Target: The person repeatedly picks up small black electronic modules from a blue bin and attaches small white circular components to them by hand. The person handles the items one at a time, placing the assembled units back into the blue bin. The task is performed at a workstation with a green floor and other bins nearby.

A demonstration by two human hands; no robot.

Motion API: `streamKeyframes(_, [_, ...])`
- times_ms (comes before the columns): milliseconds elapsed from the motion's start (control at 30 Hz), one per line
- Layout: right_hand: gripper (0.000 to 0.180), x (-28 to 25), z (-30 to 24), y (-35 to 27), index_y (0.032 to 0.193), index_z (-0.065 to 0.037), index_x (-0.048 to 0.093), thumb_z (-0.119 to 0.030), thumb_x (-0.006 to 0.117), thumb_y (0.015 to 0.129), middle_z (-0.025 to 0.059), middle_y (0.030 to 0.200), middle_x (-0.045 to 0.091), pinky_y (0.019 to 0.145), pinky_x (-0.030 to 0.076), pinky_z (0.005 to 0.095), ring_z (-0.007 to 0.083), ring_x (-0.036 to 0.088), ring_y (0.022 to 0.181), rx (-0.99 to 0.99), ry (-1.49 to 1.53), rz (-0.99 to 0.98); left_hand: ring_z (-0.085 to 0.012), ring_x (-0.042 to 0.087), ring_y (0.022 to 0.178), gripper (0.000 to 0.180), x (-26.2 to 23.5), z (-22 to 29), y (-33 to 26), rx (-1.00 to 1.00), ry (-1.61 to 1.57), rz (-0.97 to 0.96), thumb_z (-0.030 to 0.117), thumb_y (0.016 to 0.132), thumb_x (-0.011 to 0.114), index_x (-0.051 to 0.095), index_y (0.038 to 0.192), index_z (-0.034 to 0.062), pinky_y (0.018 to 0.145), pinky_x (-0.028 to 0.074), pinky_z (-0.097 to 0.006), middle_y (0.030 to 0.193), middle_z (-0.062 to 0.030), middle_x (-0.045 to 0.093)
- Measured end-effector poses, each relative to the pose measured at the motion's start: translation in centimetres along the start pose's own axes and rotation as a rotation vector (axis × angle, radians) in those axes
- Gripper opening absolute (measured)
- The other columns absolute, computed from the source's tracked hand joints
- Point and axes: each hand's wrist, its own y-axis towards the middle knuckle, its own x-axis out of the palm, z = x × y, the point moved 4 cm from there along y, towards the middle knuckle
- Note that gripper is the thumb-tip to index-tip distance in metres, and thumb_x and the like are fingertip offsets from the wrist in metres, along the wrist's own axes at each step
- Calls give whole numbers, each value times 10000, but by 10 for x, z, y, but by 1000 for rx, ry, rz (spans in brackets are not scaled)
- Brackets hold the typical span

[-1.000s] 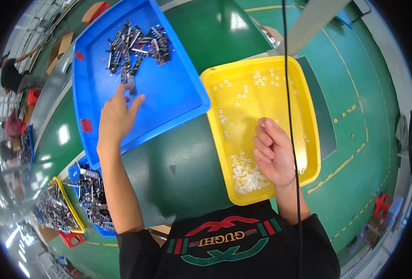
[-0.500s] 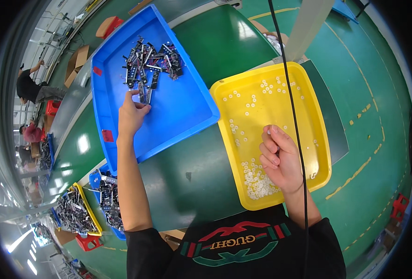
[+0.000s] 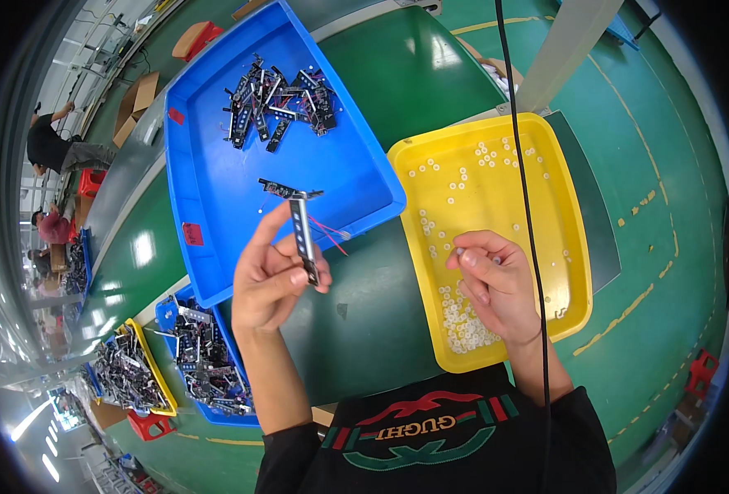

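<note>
My left hand (image 3: 270, 284) is closed on a narrow black-and-silver electronic assembly (image 3: 302, 235) with thin red wires, raised over the near edge of the large blue tray (image 3: 307, 185). More such assemblies (image 3: 257, 103) lie heaped in the far part of that tray. Over the yellow tray (image 3: 537, 218), my right hand (image 3: 500, 288) is closed, with a small white washer (image 3: 461, 251) pinched at its fingertips. Another pale piece seems to show by its curled fingers. Loose white washers (image 3: 467, 331) are piled in the yellow tray's near left corner, others scattered farther back.
A black cable (image 3: 523, 189) hangs down in front of the yellow tray, close to my right hand. Beyond it rises a pale post (image 3: 558, 53). At lower left stand a filled blue bin (image 3: 204, 362) and a yellow bin (image 3: 138, 370). People sit far left.
My left hand has lifted an assembly out of the blue tray and come nearer to me with it. My right hand stays over the yellow tray, its fingers slightly shifted.
</note>
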Motion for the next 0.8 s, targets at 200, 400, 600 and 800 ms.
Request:
streamKeyframes(200, [171,21,0,-2,980,20,610,37,590,811,140,862,663,456,333,145,17,460,518,-83,-178,-131,-263,570,644,773,34,-26,1,-13,-255,-138,-98,701,570,194,1373,-30,534,514,-345,836,-148,499])
streamKeyframes(400, [182,38,-6,-7,966,25,622,59,621,787,125,843,663,510,406,150,52,569,622,-232,-180,-253,-271,607,765,705,53,-29,7,-23,-255,-180,-121,681,547,278,1331,-72,651,510,-345,906,-148,564])
streamKeyframes(600, [182,41,-6,-3,968,20,642,45,635,788,86,838,646,570,433,160,81,592,682,-284,-295,-273,-251,608,799,548,56,-23,0,49,-128,-5,-3,766,618,379,1256,-66,683,511,-343,961,-168,587])
streamKeyframes(800, [189,57,-1,-2,995,18,641,39,615,810,67,855,629,585,410,174,63,565,713,-289,-295,-273,-213,595,777,372,65,-22,-7,145,-40,106,-32,746,664,493,1075,-42,678,504,-307,912,-155,597])
